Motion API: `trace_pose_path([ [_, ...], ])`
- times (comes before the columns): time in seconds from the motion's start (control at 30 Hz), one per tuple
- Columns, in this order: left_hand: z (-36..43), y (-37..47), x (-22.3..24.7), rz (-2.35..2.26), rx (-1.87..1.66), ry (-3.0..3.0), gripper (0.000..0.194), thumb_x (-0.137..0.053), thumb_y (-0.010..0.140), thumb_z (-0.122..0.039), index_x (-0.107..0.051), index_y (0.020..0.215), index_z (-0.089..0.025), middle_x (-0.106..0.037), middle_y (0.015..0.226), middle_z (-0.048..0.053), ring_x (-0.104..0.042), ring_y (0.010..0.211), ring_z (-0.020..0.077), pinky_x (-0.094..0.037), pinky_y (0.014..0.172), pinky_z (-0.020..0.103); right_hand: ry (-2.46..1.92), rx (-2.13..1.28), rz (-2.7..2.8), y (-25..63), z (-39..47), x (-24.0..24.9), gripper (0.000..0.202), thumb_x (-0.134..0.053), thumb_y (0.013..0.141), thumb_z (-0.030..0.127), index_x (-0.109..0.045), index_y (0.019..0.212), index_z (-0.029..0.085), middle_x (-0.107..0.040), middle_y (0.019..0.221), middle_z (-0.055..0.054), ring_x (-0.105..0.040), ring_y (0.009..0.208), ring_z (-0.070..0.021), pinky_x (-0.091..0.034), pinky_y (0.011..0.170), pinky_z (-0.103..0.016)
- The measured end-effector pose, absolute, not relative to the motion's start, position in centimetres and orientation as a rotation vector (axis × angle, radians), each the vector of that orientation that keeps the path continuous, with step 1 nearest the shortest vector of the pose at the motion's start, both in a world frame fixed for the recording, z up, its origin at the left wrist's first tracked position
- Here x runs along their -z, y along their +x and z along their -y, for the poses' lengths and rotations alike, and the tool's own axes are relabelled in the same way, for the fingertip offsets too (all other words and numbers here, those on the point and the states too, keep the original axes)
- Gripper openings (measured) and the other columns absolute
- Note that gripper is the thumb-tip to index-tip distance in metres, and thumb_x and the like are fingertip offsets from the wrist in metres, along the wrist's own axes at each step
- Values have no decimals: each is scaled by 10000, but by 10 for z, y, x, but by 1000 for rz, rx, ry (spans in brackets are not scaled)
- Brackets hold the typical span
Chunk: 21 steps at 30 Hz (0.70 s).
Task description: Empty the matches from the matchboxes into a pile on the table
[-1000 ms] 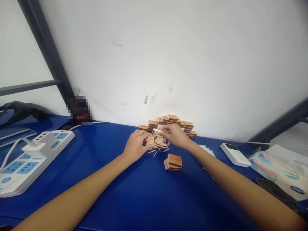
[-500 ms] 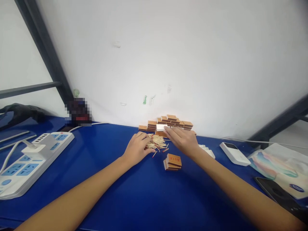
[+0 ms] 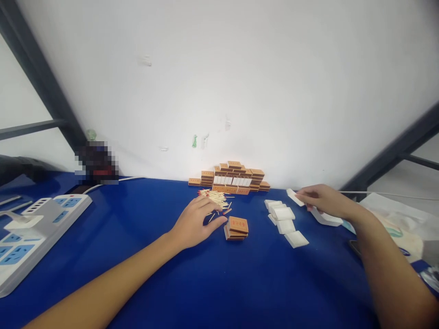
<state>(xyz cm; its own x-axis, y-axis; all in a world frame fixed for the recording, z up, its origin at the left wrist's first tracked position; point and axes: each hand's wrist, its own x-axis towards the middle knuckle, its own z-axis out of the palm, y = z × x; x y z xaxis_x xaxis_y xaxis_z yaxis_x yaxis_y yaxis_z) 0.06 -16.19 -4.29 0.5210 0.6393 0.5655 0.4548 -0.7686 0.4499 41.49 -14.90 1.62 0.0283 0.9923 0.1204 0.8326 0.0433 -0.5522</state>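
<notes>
- The small matchbox stack [image 3: 236,227], a few orange boxes laid flat and slightly askew, sits on the blue tabletop [image 3: 219,283] and serves as the landmark here.
- The person's left hand [image 3: 199,221] rests just to the left of the stack, thumb and fingers apart, with the thumb tip close to the boxes; whether the two touch cannot be told.
- The loose matches [image 3: 215,197] lie heaped behind the stack and slightly left, beside the left fingertips, with a few strewn nearer the boxes; the hand hides part of the heap.
- The person's right hand [image 3: 320,199] is well to the right of the stack and farther back, thumb and fingers pinched together on one white matchbox tray [image 3: 295,197], held tilted.
- The other white trays [image 3: 285,226] lie in an overlapping cluster right of the stack.
- The built-up matchbox wall [image 3: 230,188] stands behind the stack, near the white room wall [image 3: 240,82], with a band of white pieces in its middle.
- The power bank [image 3: 327,219], partly covered by the right hand, and the tissue pack [image 3: 406,233] are farther right of the stack.
- The power strip [image 3: 44,244] lies far left of it.
</notes>
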Motion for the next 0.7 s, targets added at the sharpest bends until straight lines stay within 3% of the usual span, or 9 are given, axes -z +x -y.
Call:
trace_pose_path([
  [0.13,173,14,43,-899,-1018,2465,404,-712,882,-504,-675,1184,-238,-705,1123,67,-628,1083,250,-513,972,433,-2162,-734,1942,437,154,-3,399,-730,763,501,-630,525,198,-672,602,-150,-592,498,-198,-403,449,-321],
  [0.23,175,21,48,-922,-942,2472,434,-749,844,-501,-675,1178,-234,-700,1117,71,-625,1078,263,-520,956,445,-2230,-875,1928,429,158,-5,363,-735,728,533,-668,609,196,-707,674,-126,-634,523,-225,-416,424,-306],
  [0.3,173,24,52,-956,-929,2407,411,-753,840,-497,-676,1149,-236,-699,1132,73,-627,1089,265,-524,947,440,-2143,-660,1928,412,160,-12,366,-693,766,554,-692,683,198,-710,682,-99,-632,521,-209,-439,461,-307],
  [0.43,166,31,55,-938,-959,2240,608,-810,767,-542,-629,1264,-242,-691,1213,93,-638,1116,270,-526,955,429,-1726,-262,1799,351,165,-23,409,-551,904,561,-733,899,195,-729,741,-70,-653,645,-206,-480,597,-307],
  [0.6,163,30,52,-928,-993,2302,320,-793,811,-484,-718,974,-219,-735,988,53,-665,985,250,-528,893,412,-1451,-532,2130,265,185,-8,408,-535,956,554,-740,857,216,-737,791,-49,-622,689,-197,-442,615,-302],
  [0.7,164,22,50,-881,-1067,2300,332,-795,828,-434,-717,1078,-231,-743,1051,53,-672,1021,242,-530,924,401,-1429,-570,2119,239,196,7,397,-509,981,536,-710,830,229,-688,708,-23,-574,625,-174,-373,559,-284],
])
